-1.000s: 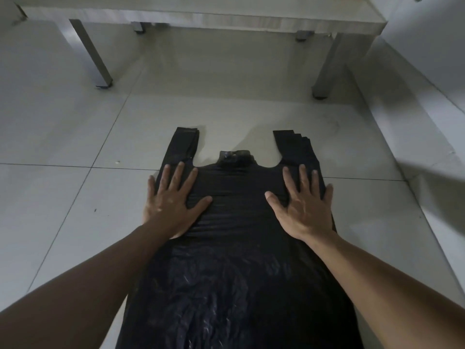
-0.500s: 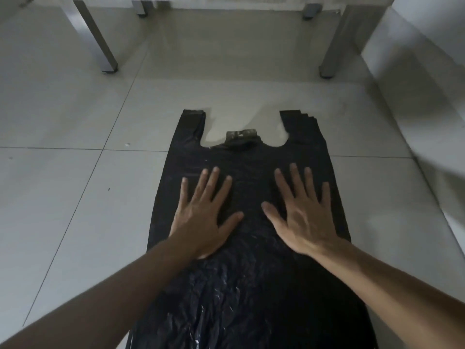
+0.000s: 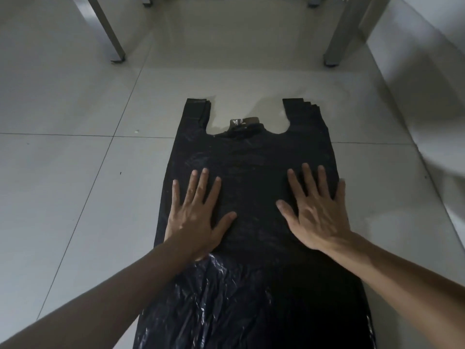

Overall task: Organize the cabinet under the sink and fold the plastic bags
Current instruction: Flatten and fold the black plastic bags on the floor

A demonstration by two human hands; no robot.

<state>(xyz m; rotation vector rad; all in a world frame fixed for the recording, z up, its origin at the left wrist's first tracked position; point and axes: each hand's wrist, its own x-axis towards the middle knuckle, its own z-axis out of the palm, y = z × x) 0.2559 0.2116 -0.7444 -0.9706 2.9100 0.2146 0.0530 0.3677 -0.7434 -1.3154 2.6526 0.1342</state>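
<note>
2 flat hands on 1 black bag, lengthwise ahead.

Black plastic bag (image 3: 251, 172) lies flat on the tiled floor (image 3: 75, 197), long axis running straight away, handles far; left hand (image 3: 195, 217) and right hand (image 3: 315, 215), fingers spread, press its middle equally near, so a side-to-side fold seems next.

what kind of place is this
Probably a kitchen or utility room floor, though no sink shows. Large pale floor tiles, metal table legs at the far side, and a black plastic bag spread flat under both hands.
</note>
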